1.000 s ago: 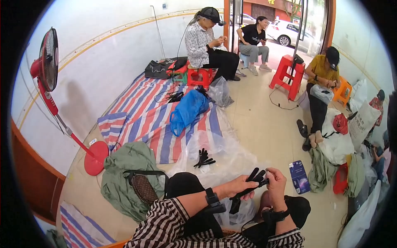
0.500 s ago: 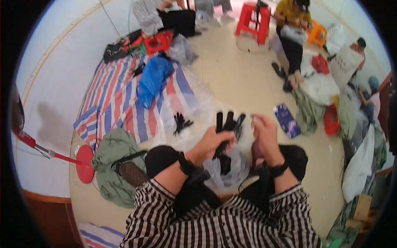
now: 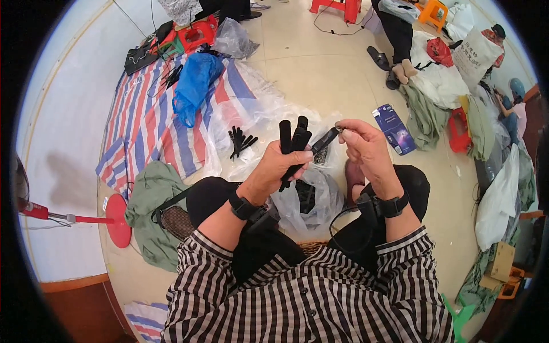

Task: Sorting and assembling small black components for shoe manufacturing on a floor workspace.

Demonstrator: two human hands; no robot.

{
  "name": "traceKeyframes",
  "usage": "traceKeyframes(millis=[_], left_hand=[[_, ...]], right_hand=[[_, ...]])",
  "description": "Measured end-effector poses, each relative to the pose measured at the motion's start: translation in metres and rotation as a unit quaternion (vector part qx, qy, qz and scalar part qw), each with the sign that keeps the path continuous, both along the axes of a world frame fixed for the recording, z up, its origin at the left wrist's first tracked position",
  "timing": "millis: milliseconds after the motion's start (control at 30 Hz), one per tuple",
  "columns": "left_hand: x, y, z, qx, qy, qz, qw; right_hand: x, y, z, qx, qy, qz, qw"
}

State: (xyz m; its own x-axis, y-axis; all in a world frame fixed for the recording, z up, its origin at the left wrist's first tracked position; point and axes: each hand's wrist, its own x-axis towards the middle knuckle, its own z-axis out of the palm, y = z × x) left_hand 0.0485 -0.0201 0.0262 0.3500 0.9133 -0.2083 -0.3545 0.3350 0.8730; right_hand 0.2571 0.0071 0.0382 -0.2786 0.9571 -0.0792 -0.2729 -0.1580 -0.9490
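Several slim black sticks with rounded ends (image 3: 294, 137) stand fanned out in my left hand (image 3: 283, 163), its thumb pressed across them. One black stick (image 3: 325, 140) leans out to the right, its tip close to my right hand (image 3: 369, 146). My right thumb and forefinger are pinched together on something small and dark at that tip, too small to name. Below both hands, a clear plastic bag (image 3: 317, 211) sits between my legs with dark pieces inside. A small bunch of similar black sticks (image 3: 241, 143) lies on clear plastic sheeting, left of my left hand.
A striped sheet (image 3: 151, 120) with a blue bag (image 3: 197, 86) lies on the left. Near my left knee are green cloth (image 3: 151, 206) and a red round stand base (image 3: 119, 220). A dark blue box (image 3: 394, 130) lies right. Farther off sit other people among stools and sacks.
My right fingers have closed into a pinch beside the leaning black stick. My left hand still grips the sticks. The whole view has tilted, so the far stools and people sit higher.
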Motion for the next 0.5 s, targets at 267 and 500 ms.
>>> traceKeyframes(millis=[267, 500], left_hand=[[-0.0022, 0.0018, 0.0023, -0.037, -0.015, -0.015, 0.999], [-0.0039, 0.0001, 0.0038, -0.060, -0.053, -0.022, 0.997]], right_hand=[[-0.0033, -0.0002, -0.0004, 0.010, 0.007, 0.047, 0.999], [-0.0052, -0.0051, 0.0026, 0.003, 0.003, 0.063, 0.998]])
